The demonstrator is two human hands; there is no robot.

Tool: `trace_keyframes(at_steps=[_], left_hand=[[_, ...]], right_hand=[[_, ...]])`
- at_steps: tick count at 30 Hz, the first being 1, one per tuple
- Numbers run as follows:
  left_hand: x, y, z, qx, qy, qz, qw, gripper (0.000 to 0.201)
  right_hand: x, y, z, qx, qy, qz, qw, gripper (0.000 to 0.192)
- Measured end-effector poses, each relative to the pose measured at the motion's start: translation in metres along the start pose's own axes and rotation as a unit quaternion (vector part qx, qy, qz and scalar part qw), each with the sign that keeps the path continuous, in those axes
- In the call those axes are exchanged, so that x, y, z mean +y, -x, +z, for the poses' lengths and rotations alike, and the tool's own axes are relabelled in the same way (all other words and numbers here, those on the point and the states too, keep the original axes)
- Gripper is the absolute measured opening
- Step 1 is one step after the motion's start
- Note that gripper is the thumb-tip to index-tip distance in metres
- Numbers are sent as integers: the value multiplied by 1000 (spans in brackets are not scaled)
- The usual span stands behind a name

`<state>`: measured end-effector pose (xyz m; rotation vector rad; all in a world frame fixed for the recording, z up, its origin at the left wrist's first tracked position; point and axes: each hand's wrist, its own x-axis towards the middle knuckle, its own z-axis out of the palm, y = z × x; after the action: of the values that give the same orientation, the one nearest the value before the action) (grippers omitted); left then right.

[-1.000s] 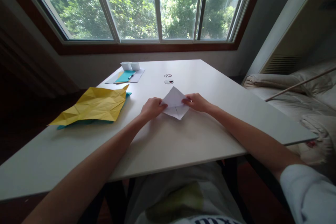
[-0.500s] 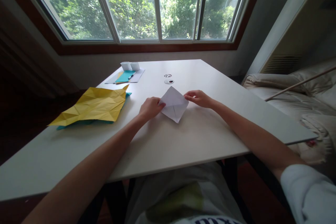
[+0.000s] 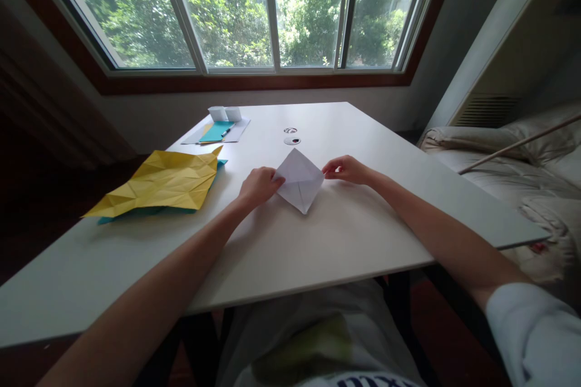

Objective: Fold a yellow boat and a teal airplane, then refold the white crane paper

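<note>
Paper: white sheet [image 3: 299, 185], folded to a kite shape, flat on tabletop [image 3: 345, 236], mid-scene.
Left hand [image 3: 258, 186]: fingers pinched on left corner.
Right hand [image 3: 347, 169]: just right of the sheet, fingers curled together, contact unclear.
Progress: several folds made, no finished figure.
Hidden: undersides, small far items near window.

folded paper [image 3: 299, 184] between hands, creased sheet [image 3: 166, 184] left
</note>
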<state>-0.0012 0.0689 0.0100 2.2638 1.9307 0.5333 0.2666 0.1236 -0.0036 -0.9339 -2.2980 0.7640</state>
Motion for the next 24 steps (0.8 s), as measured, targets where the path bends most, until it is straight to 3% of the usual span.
trace_keyframes(at_steps=[24], left_hand=[[4, 1, 0, -13, -4, -3, 1000, 30]], right_hand=[[-19, 0, 19, -8, 3, -12, 1000, 38]])
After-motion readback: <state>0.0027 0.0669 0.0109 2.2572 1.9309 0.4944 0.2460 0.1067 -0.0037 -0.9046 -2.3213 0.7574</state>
